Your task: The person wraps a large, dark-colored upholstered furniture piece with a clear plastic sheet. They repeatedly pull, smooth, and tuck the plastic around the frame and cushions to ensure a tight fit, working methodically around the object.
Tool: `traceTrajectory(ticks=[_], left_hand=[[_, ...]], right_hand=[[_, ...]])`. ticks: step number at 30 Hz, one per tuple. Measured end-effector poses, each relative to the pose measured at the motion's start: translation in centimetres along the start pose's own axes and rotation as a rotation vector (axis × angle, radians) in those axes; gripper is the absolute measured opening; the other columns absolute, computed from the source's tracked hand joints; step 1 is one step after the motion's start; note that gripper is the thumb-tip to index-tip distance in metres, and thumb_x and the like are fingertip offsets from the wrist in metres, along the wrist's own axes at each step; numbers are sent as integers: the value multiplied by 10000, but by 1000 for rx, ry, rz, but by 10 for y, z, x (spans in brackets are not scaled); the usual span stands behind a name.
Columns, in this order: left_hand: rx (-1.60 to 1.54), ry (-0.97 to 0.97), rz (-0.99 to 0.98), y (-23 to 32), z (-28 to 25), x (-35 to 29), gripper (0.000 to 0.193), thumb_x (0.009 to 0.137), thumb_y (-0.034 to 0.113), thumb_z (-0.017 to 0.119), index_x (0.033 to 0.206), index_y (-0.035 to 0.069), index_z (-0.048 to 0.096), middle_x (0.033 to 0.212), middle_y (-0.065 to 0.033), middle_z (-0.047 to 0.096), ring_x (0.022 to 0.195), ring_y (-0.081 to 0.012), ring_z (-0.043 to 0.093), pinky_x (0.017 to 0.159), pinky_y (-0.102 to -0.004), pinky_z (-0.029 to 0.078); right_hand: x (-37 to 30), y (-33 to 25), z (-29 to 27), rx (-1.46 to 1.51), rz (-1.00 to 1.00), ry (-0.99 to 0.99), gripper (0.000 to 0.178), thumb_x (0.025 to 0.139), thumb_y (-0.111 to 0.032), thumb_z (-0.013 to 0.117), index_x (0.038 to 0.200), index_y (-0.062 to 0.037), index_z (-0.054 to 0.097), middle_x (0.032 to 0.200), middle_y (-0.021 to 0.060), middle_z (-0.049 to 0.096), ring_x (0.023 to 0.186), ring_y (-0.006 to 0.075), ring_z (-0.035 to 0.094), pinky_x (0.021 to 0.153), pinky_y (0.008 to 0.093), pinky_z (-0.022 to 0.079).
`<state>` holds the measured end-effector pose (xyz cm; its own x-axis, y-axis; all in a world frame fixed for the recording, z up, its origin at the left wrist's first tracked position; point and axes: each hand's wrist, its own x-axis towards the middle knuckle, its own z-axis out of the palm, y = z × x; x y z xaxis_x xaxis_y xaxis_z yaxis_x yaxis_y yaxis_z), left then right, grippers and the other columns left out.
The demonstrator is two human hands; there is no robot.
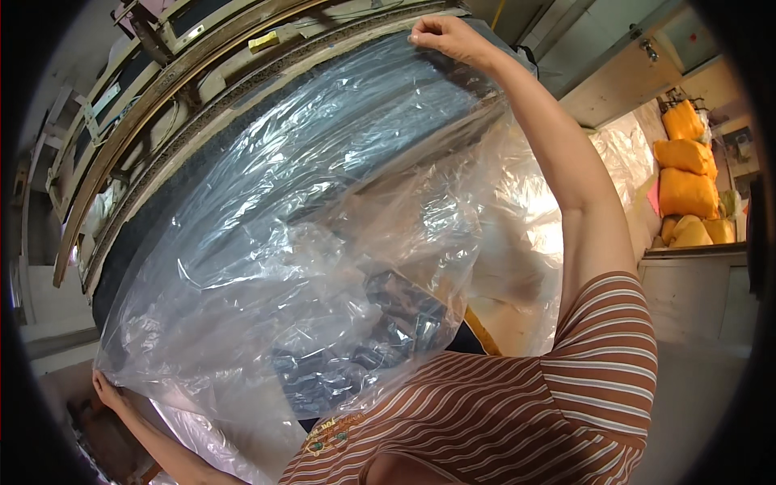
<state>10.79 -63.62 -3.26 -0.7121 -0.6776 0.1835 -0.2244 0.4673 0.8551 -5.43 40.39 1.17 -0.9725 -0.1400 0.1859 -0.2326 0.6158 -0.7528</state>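
Observation:
A wide, wrinkled sheet of clear plastic film (323, 218) is spread across a long work surface in front of me and hangs down toward my body. At the lower left, my left hand (105, 391) is closed on the film's edge, with the arm stretched out to the side. My right hand (451, 37) reaches to the far edge, its thumb and fingers pinched together on the film there. Under the film, dark material (153, 222) shows along the far side of the surface.
A long curved-looking rail (121, 137) and machine frame run along the far side, with a small yellow block (263, 42) on it. Orange bundles (687, 190) sit on a shelf at the right. More crumpled clear film (626, 153) lies beyond my right arm.

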Motion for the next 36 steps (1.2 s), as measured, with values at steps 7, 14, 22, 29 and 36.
traceTrajectory(ticks=[7,14,22,29,36], left_hand=[[-259,-113,-169,71,-66,-60,481,904,281,616,1321,88,473,1254,-60,540,1135,-187,512,988,-322,375],[-137,-346,-209,65,-187,-126,475,911,284,612,1296,62,446,1227,-83,529,1150,-175,493,995,-315,365],[-39,-184,-235,13,-171,-153,485,920,310,591,1318,62,468,1233,-34,545,1151,-145,487,1002,-300,344],[-693,-191,-157,96,-51,-44,388,975,237,430,1291,22,494,1267,-121,547,1175,-251,512,1038,-386,402],[192,254,267,105,203,-38,323,914,292,508,1039,24,636,921,-99,680,883,-237,631,820,-336,465]], right_hand=[[14,6,39,-342,-187,302,125,818,-170,648,872,-64,610,778,89,649,761,251,623,682,339,469],[15,-13,57,-388,-239,327,139,807,-101,648,903,-48,565,834,109,629,800,284,606,710,384,465],[35,26,60,-517,-278,324,152,810,-250,634,862,-107,625,955,111,607,897,315,574,761,389,460],[52,-62,-38,354,-207,677,221,900,-204,567,969,-5,635,896,33,599,816,97,530,740,244,431],[35,143,-52,-453,-58,738,317,921,-272,532,1089,-4,558,1016,131,623,947,235,584,858,335,439]])
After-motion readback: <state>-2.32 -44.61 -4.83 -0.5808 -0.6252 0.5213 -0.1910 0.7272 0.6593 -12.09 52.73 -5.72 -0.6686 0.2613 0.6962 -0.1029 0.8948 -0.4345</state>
